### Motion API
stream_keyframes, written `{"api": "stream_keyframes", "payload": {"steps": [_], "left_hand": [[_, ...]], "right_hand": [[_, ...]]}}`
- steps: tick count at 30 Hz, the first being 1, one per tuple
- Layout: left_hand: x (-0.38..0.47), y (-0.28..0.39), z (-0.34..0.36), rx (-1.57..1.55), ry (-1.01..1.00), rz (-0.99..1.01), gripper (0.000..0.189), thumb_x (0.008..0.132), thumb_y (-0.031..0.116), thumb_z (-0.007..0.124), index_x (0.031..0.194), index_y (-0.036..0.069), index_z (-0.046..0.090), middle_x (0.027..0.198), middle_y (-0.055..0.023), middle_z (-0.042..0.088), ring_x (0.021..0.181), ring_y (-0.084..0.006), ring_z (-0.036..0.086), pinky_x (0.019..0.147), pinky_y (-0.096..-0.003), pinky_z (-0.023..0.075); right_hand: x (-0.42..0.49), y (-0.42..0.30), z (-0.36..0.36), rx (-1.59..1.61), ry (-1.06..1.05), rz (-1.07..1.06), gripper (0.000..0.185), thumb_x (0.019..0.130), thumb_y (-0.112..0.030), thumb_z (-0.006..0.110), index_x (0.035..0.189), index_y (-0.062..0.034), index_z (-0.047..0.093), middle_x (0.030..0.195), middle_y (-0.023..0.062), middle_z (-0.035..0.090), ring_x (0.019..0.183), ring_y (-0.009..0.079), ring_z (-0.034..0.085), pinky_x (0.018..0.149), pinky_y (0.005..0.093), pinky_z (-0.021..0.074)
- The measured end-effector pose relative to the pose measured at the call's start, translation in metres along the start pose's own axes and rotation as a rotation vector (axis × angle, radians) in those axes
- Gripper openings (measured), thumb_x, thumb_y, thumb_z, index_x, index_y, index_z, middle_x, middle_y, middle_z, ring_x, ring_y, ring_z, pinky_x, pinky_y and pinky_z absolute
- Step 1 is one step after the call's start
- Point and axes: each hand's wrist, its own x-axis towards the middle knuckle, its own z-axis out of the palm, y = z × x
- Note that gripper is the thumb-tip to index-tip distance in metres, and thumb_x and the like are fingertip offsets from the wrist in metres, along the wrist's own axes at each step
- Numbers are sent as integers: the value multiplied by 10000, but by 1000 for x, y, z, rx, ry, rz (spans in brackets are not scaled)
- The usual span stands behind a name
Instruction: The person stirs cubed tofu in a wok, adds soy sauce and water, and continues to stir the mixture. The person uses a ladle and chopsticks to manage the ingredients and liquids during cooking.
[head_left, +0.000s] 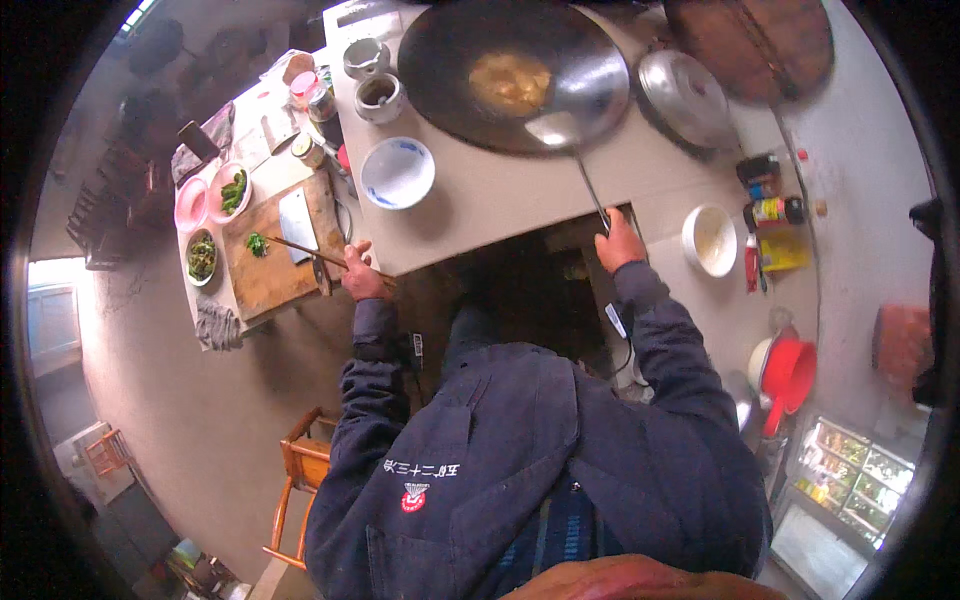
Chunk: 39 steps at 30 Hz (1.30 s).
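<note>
My right hand (620, 241) grips the handle of a metal wok spatula (556, 129), whose blade rests inside the big dark wok (450, 90). Yellowish-brown food (511, 81) lies at the bottom of the wok. In my left hand (361, 274) is a pair of wooden chopsticks (309, 252), pointing left over the wooden cutting board (251, 283). Beneath their tips sits a small heap of chopped greens (256, 244). A cleaver (298, 223) lies on the board, its handle close to my left hand. An empty white bowl with blue marks (397, 173) stands between the wok and the counter edge.
Two small pots (379, 98) stand left of the wok. A metal lid (684, 101) leans at its right. Beyond are a white bowl (709, 241), sauce bottles (776, 213) and a red ladle (791, 367). Pink bowls (229, 193) sit past the board. A wooden chair (304, 465) is behind my left arm.
</note>
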Motion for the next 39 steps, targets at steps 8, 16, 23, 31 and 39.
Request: {"api": "stream_keyframes", "payload": {"steps": [8, 16, 23, 31, 39], "left_hand": [[25, -9, 17, -138, -49, -174, 369, 955, 257, 408, 952, -48, 616, 982, -100, 619, 951, -190, 563, 883, -331, 418], [26, 7, 28, 21, -21, -149, 357, 951, 273, 437, 830, -19, 602, 819, -64, 592, 827, -168, 541, 829, -312, 408], [20, 8, 36, 146, 78, -110, 351, 945, 290, 464, 792, -2, 585, 770, -43, 576, 733, -150, 512, 716, -311, 419], [21, 3, 39, 152, 130, -93, 345, 947, 284, 467, 759, 11, 565, 726, -24, 559, 696, -132, 498, 678, -300, 414], [18, 12, 45, 195, 149, -50, 345, 944, 275, 474, 739, 14, 570, 706, -27, 550, 675, -131, 487, 660, -296, 408]], "right_hand": [[63, -19, -27, 224, -135, 75, 259, 812, -242, 598, 993, -56, 601, 837, 172, 649, 850, 384, 614, 732, 444, 477], [233, -72, -35, 609, -407, 295, 161, 875, -224, 549, 884, -63, 556, 619, 1, 500, 429, 107, 473, 354, 289, 384], [246, -93, -22, 620, -561, 353, 129, 873, -222, 533, 899, -96, 530, 651, -14, 496, 452, 90, 476, 369, 277, 385], [244, -106, -59, 788, -793, 283, 125, 897, -255, 544, 879, -135, 514, 631, -42, 441, 425, 51, 375, 356, 236, 290], [264, -78, -63, 418, -748, 210, 178, 892, -292, 547, 837, -125, 515, 624, -40, 447, 435, 68, 430, 350, 267, 322]]}}
